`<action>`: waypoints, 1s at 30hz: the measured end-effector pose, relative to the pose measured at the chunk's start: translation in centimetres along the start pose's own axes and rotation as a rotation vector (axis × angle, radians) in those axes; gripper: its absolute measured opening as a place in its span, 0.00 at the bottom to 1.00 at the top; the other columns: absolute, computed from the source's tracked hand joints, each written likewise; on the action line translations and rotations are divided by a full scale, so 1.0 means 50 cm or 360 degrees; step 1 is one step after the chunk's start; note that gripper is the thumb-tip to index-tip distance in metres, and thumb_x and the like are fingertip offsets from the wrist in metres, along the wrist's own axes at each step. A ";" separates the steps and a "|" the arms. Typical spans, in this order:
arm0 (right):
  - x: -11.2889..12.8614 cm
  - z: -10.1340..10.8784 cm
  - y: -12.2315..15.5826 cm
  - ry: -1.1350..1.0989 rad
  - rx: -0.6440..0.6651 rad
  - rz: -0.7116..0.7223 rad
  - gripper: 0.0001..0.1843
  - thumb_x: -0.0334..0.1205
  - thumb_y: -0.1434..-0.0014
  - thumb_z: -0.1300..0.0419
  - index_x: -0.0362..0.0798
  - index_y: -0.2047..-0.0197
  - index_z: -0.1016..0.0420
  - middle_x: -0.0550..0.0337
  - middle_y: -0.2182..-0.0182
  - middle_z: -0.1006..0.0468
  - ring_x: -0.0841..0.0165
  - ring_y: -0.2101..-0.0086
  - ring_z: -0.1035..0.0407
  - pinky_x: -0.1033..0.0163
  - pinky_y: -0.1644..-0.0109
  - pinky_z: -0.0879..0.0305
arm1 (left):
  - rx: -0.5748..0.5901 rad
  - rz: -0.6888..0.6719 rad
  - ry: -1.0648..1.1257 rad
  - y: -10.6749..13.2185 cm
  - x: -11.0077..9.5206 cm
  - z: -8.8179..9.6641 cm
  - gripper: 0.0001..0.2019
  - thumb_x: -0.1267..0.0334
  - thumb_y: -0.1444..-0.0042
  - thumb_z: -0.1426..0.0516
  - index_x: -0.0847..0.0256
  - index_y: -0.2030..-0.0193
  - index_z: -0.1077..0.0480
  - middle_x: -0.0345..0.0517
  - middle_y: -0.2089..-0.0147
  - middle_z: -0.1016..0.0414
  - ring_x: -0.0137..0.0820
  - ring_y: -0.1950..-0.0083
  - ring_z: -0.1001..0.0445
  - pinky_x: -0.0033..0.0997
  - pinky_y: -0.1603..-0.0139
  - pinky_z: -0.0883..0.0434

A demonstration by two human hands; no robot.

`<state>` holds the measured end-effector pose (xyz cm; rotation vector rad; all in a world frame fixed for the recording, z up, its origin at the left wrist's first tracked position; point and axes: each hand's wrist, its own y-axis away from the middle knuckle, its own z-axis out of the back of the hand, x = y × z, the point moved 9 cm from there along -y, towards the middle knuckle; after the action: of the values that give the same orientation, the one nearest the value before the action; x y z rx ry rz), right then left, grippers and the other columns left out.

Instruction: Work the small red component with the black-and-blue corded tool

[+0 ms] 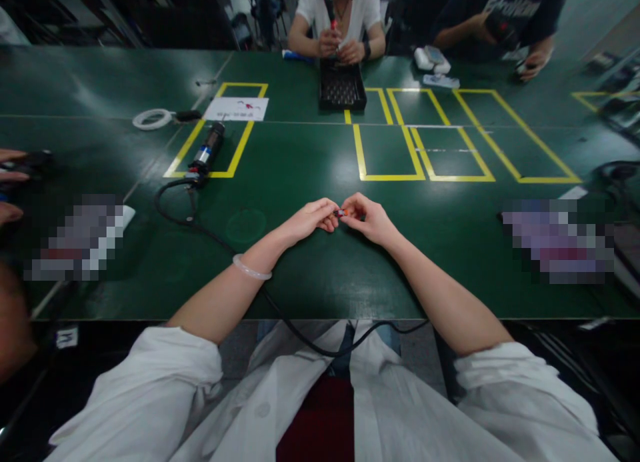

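Observation:
My left hand (316, 218) and my right hand (366, 217) meet just above the green table, fingertips almost touching. Between them is a small red and dark part (341, 213), too small to name. Fingers of both hands are closed in a pinch around it and partly hide it. To the left of my hands lies a black electric screwdriver (207, 152) with a blue and white label, inside a yellow taped outline. Its black cable (210, 235) runs under my left forearm and over the table's front edge.
Across the green table (300, 149) a person holds a red tool over a black tray (343, 92) of small parts. Another person sits at the far right. A printed sheet (237, 109) and a coiled white cable (153, 119) lie at left. Blurred-out objects flank me.

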<state>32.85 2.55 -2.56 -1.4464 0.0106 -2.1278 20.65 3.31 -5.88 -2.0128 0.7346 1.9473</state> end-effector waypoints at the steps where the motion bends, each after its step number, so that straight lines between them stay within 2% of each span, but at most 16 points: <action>1: 0.001 0.000 0.000 0.0014 0.0002 0.0003 0.10 0.44 0.39 0.38 0.48 0.58 0.31 0.64 0.71 0.28 0.72 0.72 0.35 0.65 0.66 0.38 | -0.0003 -0.0002 -0.0013 -0.001 0.000 0.000 0.17 0.51 0.37 0.41 0.66 0.57 0.32 0.46 0.68 0.26 0.27 0.67 0.26 0.28 0.61 0.28; 8: 0.003 0.002 -0.001 0.0093 -0.0010 0.0022 0.10 0.44 0.39 0.38 0.49 0.58 0.31 0.63 0.70 0.28 0.71 0.71 0.35 0.65 0.66 0.38 | -0.0009 -0.0053 -0.0140 0.001 -0.007 -0.003 0.13 0.57 0.41 0.37 0.66 0.58 0.31 0.45 0.66 0.25 0.25 0.67 0.27 0.29 0.61 0.28; 16: -0.015 -0.008 -0.002 -0.0112 0.0042 -0.0058 0.13 0.48 0.38 0.39 0.48 0.56 0.31 0.62 0.69 0.26 0.72 0.72 0.33 0.65 0.66 0.37 | -0.0011 -0.0078 -0.0109 0.000 -0.001 -0.003 0.15 0.60 0.44 0.36 0.65 0.57 0.34 0.43 0.66 0.26 0.25 0.67 0.26 0.29 0.61 0.28; 25: 0.008 0.001 -0.002 0.0044 0.0012 0.0061 0.09 0.43 0.37 0.41 0.48 0.56 0.29 0.61 0.67 0.25 0.72 0.71 0.35 0.64 0.66 0.38 | -0.0032 -0.0088 -0.0114 0.002 -0.008 -0.001 0.13 0.60 0.41 0.38 0.65 0.56 0.34 0.45 0.64 0.25 0.26 0.64 0.25 0.29 0.60 0.27; 30: 0.001 -0.001 -0.002 0.0042 0.0011 0.0034 0.11 0.46 0.37 0.39 0.48 0.56 0.29 0.62 0.67 0.25 0.72 0.71 0.35 0.65 0.66 0.38 | -0.0034 -0.0147 -0.0119 0.001 -0.009 0.000 0.13 0.64 0.44 0.37 0.65 0.57 0.35 0.42 0.65 0.27 0.25 0.64 0.25 0.27 0.62 0.26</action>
<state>32.75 2.61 -2.50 -1.4079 0.0284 -2.1278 20.62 3.38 -5.44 -1.9383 0.5952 1.9736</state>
